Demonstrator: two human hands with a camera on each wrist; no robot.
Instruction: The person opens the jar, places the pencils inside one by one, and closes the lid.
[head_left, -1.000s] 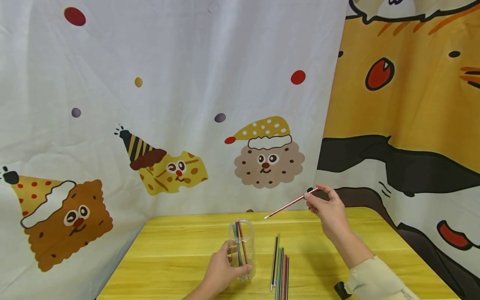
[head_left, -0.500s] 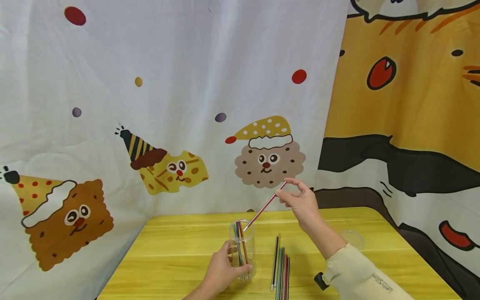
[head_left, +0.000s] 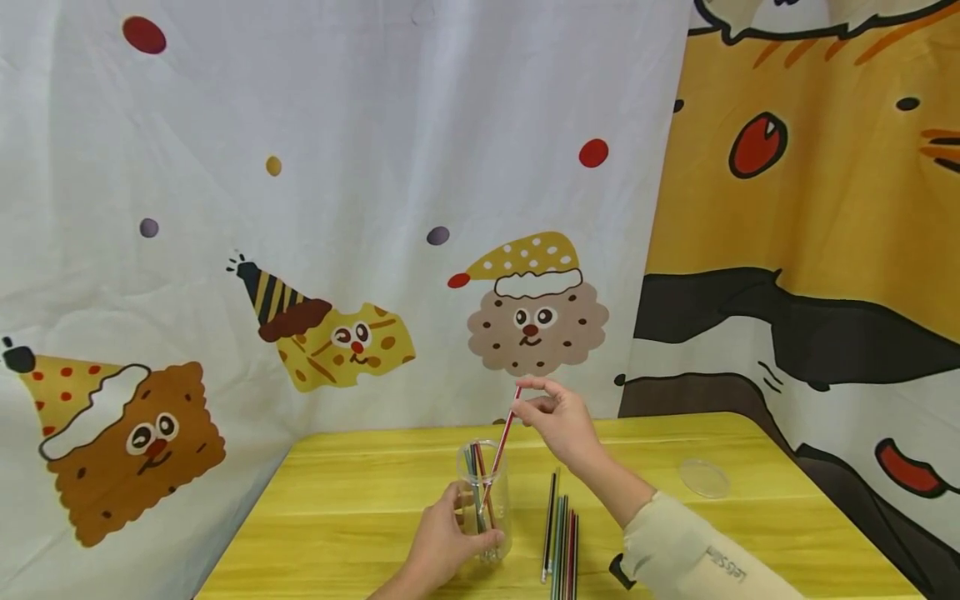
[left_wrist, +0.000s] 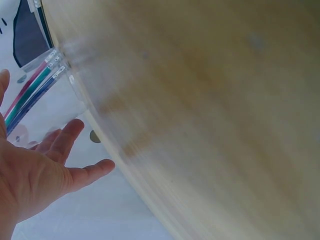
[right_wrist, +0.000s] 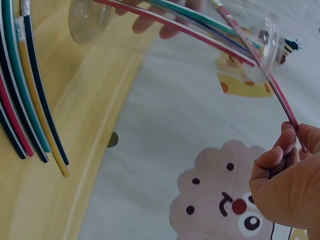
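Observation:
Near the front of the yellow table stands a clear plastic cup [head_left: 504, 504] with several pencils [head_left: 474, 475] leaning inside. My left hand [head_left: 437, 537] grips it low, thumb at the near side and fingers round the left. Between thumb and fingertips, my right hand [head_left: 561, 423] pinches the top of a red pencil [head_left: 506, 433] above the rim. This pencil slants down with its lower end inside the cup, as the right wrist view also shows the red pencil [right_wrist: 278, 91] crossing the mouth. Part of the cup [left_wrist: 77, 102] shows beyond the fingers in the left wrist view.
Several loose pencils [head_left: 564, 542] lie side by side on the table [head_left: 337, 500], right of the cup. A clear round lid [head_left: 703, 479] lies farther right. Behind the table hangs a curtain [head_left: 360, 167] printed with cartoons. A black object [head_left: 621, 571] shows beside the right sleeve.
My right hand has moved left, tilting the red pencil more upright and lowering its end through the cup's mouth. The lid has come into view. My left hand stays on the cup.

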